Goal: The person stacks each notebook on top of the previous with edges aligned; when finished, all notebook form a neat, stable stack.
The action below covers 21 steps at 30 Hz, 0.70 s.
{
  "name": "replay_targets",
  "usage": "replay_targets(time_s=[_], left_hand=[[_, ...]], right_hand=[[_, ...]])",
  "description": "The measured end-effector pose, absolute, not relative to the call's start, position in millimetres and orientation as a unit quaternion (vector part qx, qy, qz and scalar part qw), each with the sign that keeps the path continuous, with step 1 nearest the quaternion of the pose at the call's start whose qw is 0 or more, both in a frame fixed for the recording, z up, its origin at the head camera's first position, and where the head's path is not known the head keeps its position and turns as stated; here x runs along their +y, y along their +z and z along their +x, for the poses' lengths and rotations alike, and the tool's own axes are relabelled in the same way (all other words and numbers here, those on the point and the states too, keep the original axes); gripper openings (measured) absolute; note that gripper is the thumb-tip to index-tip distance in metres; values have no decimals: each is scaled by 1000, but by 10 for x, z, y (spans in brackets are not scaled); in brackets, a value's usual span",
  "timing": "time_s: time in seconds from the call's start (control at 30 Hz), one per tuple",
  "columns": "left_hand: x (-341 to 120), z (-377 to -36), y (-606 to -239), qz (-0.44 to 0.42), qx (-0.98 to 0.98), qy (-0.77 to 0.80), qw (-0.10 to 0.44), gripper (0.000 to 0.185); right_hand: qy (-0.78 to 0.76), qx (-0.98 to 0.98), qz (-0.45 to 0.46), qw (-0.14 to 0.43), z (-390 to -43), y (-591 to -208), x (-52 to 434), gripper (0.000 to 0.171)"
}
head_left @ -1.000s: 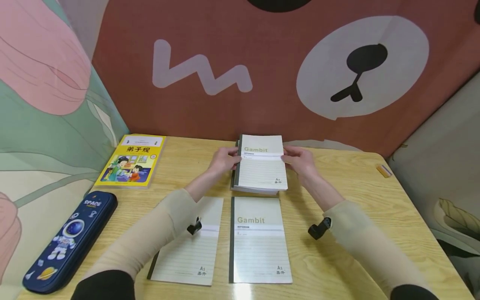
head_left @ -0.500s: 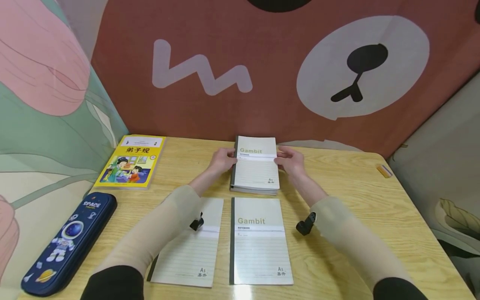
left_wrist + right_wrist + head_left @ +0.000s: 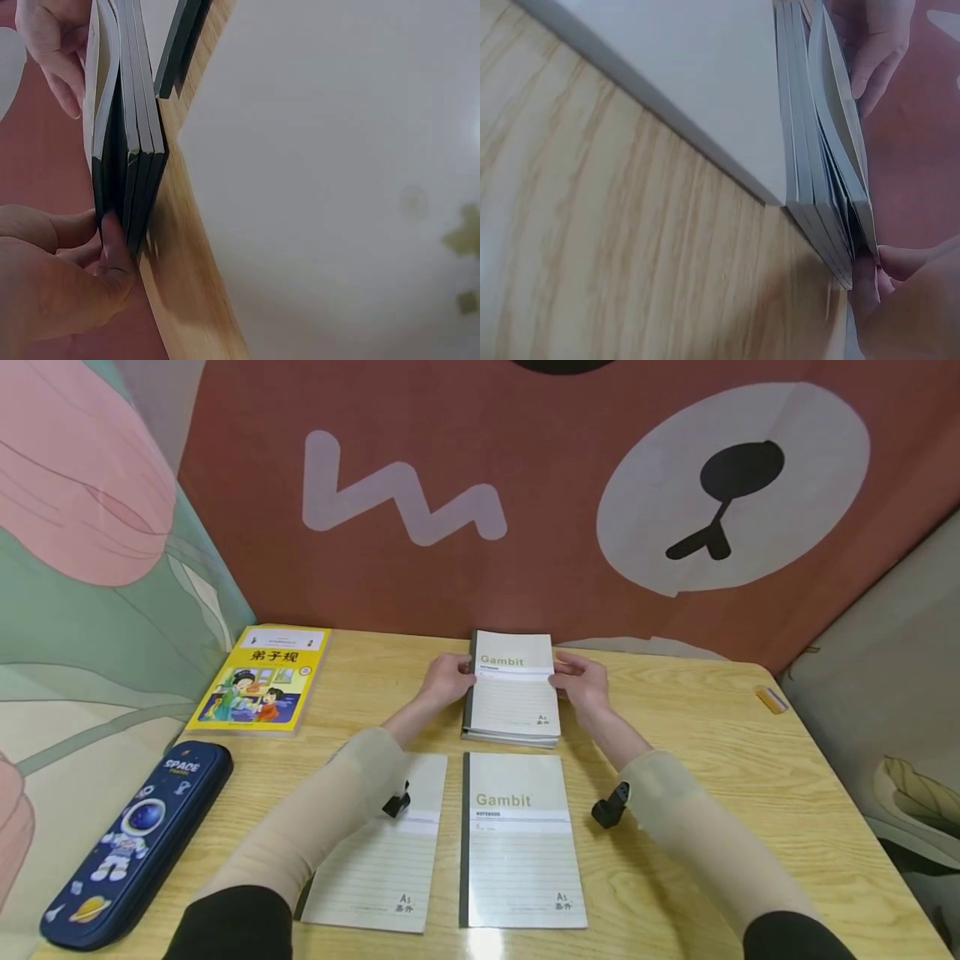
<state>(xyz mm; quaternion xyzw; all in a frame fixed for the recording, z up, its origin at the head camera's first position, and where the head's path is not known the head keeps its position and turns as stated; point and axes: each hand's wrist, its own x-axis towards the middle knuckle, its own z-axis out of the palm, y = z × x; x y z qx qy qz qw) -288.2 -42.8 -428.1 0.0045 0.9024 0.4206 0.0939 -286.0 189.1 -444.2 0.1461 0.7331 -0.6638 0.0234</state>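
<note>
We find the top Gambit notebook (image 3: pixel 513 693) at the far side of the wooden surface (image 3: pixel 720 718), directly above the lower notebooks (image 3: pixel 141 105) of a pile. The left hand (image 3: pixel 447 679) pinches its dark spine between thumb and fingers; the right hand (image 3: pixel 587 683) pinches the opposite edge in like fashion. Both wrist views show a gap under its side edges, though we cannot tell whether it touches the pile at its middle. Nearer the person, a single Gambit notebook (image 3: pixel 522 843) lies flat just in front of the pile, and a second flat notebook (image 3: pixel 382 877) lies beside it, partly hidden by the left forearm. We judge the step in hand to be squaring or seating the top copy on the pile, though a lift would look much the same. In our judgement, seating calls for aligning the spines, lowering both sides evenly and withdrawing the fingers from the gap without dragging the copies beneath.
</note>
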Motion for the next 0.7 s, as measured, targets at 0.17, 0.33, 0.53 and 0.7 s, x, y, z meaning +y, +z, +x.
replay_targets(time_s=[0.17, 0.33, 0.53, 0.7], left_hand=[[-404, -2870, -4289, 6, 903, 419, 93, 47], [-404, -2869, -4308, 12, 907, 412, 83, 45], [-400, -2867, -4337, 22, 911, 405, 74, 43], [-395, -2857, -4354, 17, 912, 403, 76, 46]], right_hand=[[-650, 746, 143, 17, -2855, -4453, 1915, 55], [-643, 754, 134, 15, -2848, -4456, 1919, 55], [-631, 764, 133, 8, -2830, -4447, 1900, 52], [-619, 774, 132, 4, -2818, -4443, 1881, 48]])
